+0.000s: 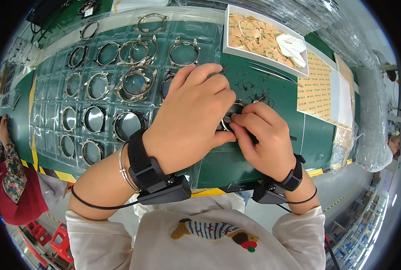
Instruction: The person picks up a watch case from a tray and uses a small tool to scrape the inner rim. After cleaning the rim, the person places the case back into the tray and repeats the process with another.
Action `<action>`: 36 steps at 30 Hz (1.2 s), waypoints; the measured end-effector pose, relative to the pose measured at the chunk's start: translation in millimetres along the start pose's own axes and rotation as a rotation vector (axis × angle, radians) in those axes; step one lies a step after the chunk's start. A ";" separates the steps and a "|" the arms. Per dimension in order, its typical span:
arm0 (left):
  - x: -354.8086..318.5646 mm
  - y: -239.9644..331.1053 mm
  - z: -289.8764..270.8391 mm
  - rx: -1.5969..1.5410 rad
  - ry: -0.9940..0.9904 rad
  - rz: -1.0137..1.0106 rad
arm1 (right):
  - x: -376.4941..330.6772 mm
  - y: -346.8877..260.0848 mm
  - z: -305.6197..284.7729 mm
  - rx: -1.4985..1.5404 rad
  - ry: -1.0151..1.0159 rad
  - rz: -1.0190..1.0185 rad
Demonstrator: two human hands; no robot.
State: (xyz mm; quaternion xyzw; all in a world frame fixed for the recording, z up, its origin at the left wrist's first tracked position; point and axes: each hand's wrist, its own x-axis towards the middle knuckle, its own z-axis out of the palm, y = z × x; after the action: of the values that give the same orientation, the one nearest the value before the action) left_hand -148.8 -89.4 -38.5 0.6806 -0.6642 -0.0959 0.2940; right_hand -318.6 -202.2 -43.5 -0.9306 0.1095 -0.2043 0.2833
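Observation:
A round metal watch case (224, 125), mostly covered by my fingers, is held between my two hands over the green mat. My left hand (193, 108) is closed around its far and left side, the thumb reaching along the near edge. The thumb and forefinger of my right hand (263, 132) are pinched together at the ring's right side; what lies between them is too small to make out. A dark stick-like end (293, 138) shows beside my right hand. To the left, a clear plastic tray (52, 105) carries several watch cases (98, 85), some stacked.
A white box (266, 63) with tan paper pieces and a crumpled white cloth (291, 48) stands at the far right. Tweezers (272, 72) and black scraps (261, 96) lie before it. Printed tan sheets (315, 90) lie rightward. Another person's arm (4, 130) is at far left.

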 end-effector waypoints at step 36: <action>-0.3 -5.5 -3.5 -0.031 -0.021 0.038 | 9.5 -0.2 -17.7 0.044 -0.155 0.139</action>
State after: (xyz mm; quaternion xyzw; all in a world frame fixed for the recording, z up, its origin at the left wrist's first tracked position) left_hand -142.3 -88.4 -38.6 0.6623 -0.6784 -0.1075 0.2993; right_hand -317.9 -213.6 -27.0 -0.9274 0.1470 -0.1140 0.3246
